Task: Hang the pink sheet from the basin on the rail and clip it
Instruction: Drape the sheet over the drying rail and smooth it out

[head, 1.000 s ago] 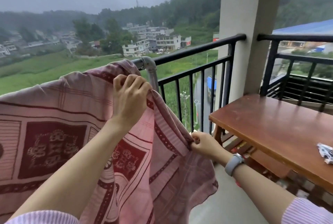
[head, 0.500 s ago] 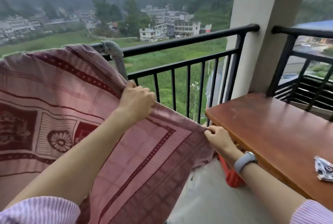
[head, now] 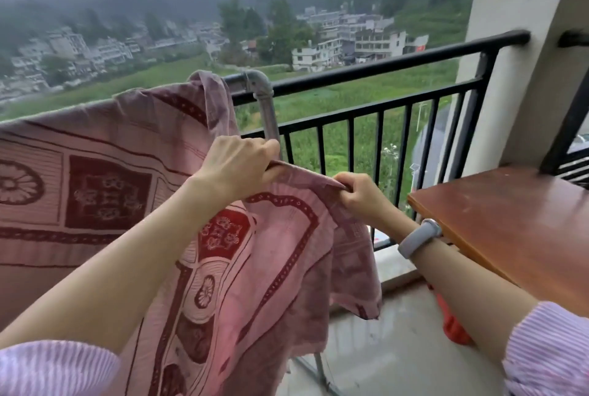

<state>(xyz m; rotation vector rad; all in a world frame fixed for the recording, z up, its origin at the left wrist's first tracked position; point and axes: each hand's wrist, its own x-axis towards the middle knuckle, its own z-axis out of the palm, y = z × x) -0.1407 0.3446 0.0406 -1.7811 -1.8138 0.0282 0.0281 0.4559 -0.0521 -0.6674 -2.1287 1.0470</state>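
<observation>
Draped over the grey metal pipe rail (head: 251,81) at far left and centre: a large pink cotton sheet printed with dark red squares and flower medallions (head: 105,191), upper edge folded across the bar, free end bunched near the pipe's elbow joint and hanging down toward the pale tiled floor (head: 392,347). Reaching in from the lower left in a pink-and-white striped sleeve (head: 57,367), the left hand (head: 236,166), knuckles up, fingers curled tight around the sheet's edge just in front of the pipe's upright. Stretched taut between both hands, a short span of hem. Just to the right, the right hand (head: 360,193), thumb and fingers pinching the same hem, a pale grey band (head: 419,237) on its wrist. Behind the hands, a black metal balcony railing (head: 382,67) with vertical bars, running to a cream concrete pillar (head: 522,54). At the right edge, a reddish-brown wooden table (head: 510,220), with something orange-red (head: 452,325) low beneath it, partly hidden by the forearm. No clips visible on the sheet.
</observation>
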